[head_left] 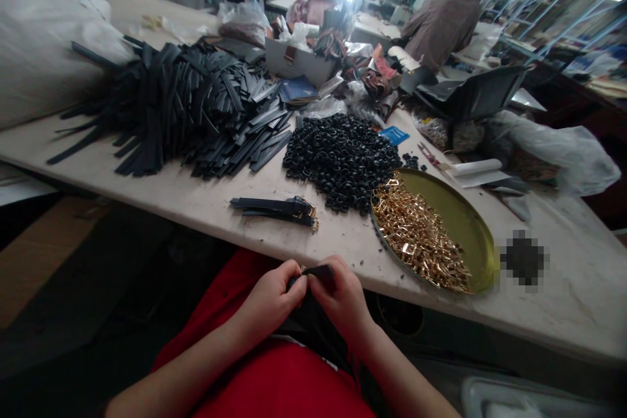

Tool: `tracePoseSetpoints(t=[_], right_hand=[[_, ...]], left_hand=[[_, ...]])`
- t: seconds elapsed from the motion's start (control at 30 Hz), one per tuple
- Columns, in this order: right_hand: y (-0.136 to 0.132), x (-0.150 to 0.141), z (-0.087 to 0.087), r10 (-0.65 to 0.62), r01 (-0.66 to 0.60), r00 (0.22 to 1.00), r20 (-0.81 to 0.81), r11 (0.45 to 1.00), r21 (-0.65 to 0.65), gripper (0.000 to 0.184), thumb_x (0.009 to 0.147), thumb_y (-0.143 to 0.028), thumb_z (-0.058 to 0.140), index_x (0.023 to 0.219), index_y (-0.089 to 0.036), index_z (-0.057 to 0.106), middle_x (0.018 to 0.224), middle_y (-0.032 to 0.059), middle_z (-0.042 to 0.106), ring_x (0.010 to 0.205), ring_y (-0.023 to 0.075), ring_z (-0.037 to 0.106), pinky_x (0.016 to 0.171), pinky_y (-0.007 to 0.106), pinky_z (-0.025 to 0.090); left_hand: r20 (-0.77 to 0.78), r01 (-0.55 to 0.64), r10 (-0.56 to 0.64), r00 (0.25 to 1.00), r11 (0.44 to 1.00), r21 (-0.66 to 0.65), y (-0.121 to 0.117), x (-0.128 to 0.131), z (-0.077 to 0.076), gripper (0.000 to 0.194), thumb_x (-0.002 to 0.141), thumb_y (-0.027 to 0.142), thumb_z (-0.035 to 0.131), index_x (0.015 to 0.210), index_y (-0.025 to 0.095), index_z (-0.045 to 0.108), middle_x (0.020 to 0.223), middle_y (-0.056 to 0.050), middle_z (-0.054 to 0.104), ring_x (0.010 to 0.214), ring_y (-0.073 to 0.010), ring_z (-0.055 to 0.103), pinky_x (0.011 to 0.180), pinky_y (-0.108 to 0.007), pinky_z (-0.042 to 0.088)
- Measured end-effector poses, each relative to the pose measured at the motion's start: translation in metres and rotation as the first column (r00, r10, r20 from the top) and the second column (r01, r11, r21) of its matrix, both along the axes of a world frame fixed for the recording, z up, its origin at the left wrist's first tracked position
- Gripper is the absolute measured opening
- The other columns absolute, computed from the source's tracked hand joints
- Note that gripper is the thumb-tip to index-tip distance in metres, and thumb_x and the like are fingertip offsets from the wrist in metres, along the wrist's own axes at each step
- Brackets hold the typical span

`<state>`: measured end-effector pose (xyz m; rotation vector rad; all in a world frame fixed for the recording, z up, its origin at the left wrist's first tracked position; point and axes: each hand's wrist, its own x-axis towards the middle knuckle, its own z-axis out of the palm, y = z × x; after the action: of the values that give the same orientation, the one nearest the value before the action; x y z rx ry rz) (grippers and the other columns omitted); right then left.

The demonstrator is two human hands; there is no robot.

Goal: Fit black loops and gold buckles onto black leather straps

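Note:
In front of the table's near edge, my left hand (pixel 280 295) and my right hand (pixel 343 297) meet, both closed on one black strap (pixel 319 272). A small gold glint shows at the left fingertips, probably a buckle, but the fingers hide most of it. Just beyond my hands lies a small stack of black straps with gold buckles (pixel 274 208). Further back, a heap of small black loops (pixel 343 157) is spread out. To the right, a round olive-gold tray (pixel 467 225) holds many gold buckles (pixel 416 235).
A large pile of loose black strips (pixel 191 98) covers the table's left part (pixel 63 144). Behind are a cardboard box (pixel 298 65), scraps and plastic bags. Scissors (pixel 428 155) and a blue packet (pixel 394 136) lie beyond the tray. A person (pixel 443 23) is in the background.

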<state>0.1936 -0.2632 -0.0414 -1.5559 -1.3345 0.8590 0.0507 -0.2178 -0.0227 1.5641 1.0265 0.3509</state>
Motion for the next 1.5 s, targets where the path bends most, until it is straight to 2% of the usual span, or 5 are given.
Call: tracePoseSetpoints(t=[0.17, 0.43, 0.7, 1.0, 1.5], right_hand=[[0.012, 0.003, -0.001, 0.007, -0.095, 0.913, -0.408, 0.976, -0.196, 0.014, 0.075, -0.03, 0.056, 0.072, -0.019, 0.048, 0.062, -0.0039, 0.047, 0.057, 0.0098, 0.044, 0.053, 0.021, 0.037], [0.031, 0.028, 0.003, 0.255, -0.309, 0.925, -0.283, 0.936, -0.169, 0.018, 0.085, -0.033, 0.045, 0.08, -0.02, 0.056, 0.073, 0.0007, 0.056, 0.067, 0.0132, 0.05, 0.059, 0.024, 0.039], [0.104, 0.099, -0.016, -0.034, 0.054, 0.773, 0.634, 0.999, -0.011, 0.016, 0.084, -0.024, 0.046, 0.083, -0.019, 0.061, 0.085, 0.0071, 0.054, 0.073, 0.0181, 0.051, 0.068, 0.03, 0.038], [0.082, 0.095, -0.031, -0.009, -0.014, 0.72, 0.694, 1.0, 0.027, 0.012, 0.082, -0.018, 0.045, 0.076, -0.018, 0.055, 0.084, 0.0078, 0.055, 0.078, 0.0195, 0.051, 0.073, 0.031, 0.039], [0.048, 0.042, 0.005, 0.024, -0.134, 0.907, -0.421, 0.963, -0.232, 0.025, 0.061, -0.035, 0.07, 0.063, -0.018, 0.052, 0.05, -0.0066, 0.051, 0.044, 0.0075, 0.044, 0.046, 0.022, 0.033]], left_hand=[[-0.015, 0.069, -0.07, 0.997, 0.997, -0.02, 0.013, -0.001, 0.004, 0.033, 0.08, 0.046, 0.044, 0.064, 0.018, 0.043, 0.055, 0.006, 0.044, 0.051, -0.0095, 0.04, 0.047, -0.02, 0.03], [-0.004, -0.026, 0.026, 1.0, 0.998, -0.057, 0.038, 0.012, -0.007, 0.027, 0.076, 0.037, 0.052, 0.096, 0.019, 0.048, 0.062, 0.005, 0.055, 0.051, -0.0114, 0.05, 0.049, -0.021, 0.037], [-0.038, 0.02, -0.021, 0.999, 1.0, -0.018, 0.05, 0.023, -0.012, 0.028, 0.084, 0.042, 0.04, 0.08, 0.018, 0.054, 0.052, 0.006, 0.043, 0.05, -0.0109, 0.042, 0.048, -0.021, 0.03], [-0.021, -0.002, 0.001, 1.0, 0.998, -0.062, 0.042, 0.017, -0.015, 0.03, 0.083, 0.044, 0.04, 0.077, 0.017, 0.051, 0.052, 0.007, 0.041, 0.049, -0.0106, 0.04, 0.048, -0.021, 0.03], [0.065, -0.12, 0.115, 0.991, 0.989, 0.091, 0.021, 0.011, 0.003, 0.03, 0.082, 0.042, 0.043, 0.083, 0.016, 0.057, 0.055, 0.006, 0.041, 0.05, -0.0099, 0.038, 0.046, -0.019, 0.03]])
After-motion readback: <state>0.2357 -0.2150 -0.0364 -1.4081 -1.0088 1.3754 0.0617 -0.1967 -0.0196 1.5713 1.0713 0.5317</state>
